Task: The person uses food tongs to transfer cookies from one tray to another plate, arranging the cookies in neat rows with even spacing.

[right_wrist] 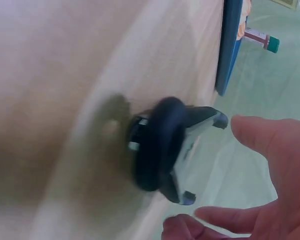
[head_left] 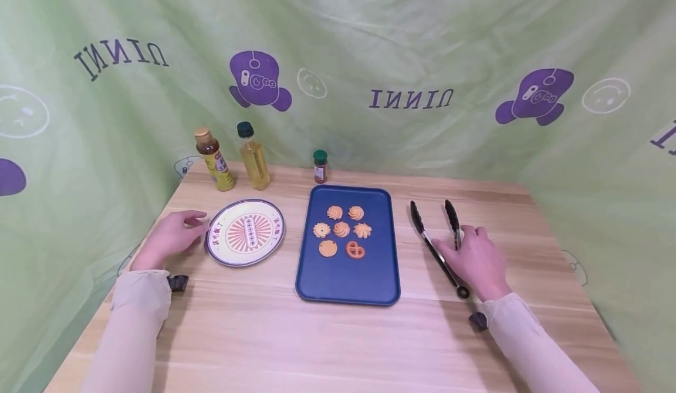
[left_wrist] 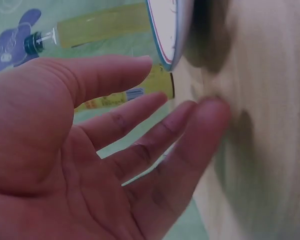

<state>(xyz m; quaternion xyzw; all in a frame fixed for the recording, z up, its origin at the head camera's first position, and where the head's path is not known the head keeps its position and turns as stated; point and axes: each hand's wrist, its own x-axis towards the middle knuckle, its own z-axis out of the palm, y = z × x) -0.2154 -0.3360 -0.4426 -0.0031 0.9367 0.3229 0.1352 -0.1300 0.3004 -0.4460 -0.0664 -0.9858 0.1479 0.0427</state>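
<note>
My left hand (head_left: 172,236) is beside the left rim of the round white plate (head_left: 232,241), fingers extended and thumb apart from them. In the left wrist view, the hand (left_wrist: 115,135) holds nothing, and the plate's edge (left_wrist: 166,50) is just beyond the thumb tip. Over the black-and-silver tongs (head_left: 434,251), my right hand (head_left: 477,261) has its thumb and fingers spread. The right wrist view shows the tongs (right_wrist: 162,145) spread apart, with the hand (right_wrist: 270,175) beyond their hinge end; no grip shows. Whether the fingertips touch them I cannot tell.
A blue tray (head_left: 348,281) in the middle bears several cookies (head_left: 341,229) and a pretzel (head_left: 355,250). Behind stand a yellow-labelled sauce bottle (head_left: 216,161), an oil bottle (head_left: 254,161) and a green-capped spice jar (head_left: 320,168). A green curtain (head_left: 348,41) hangs at the back.
</note>
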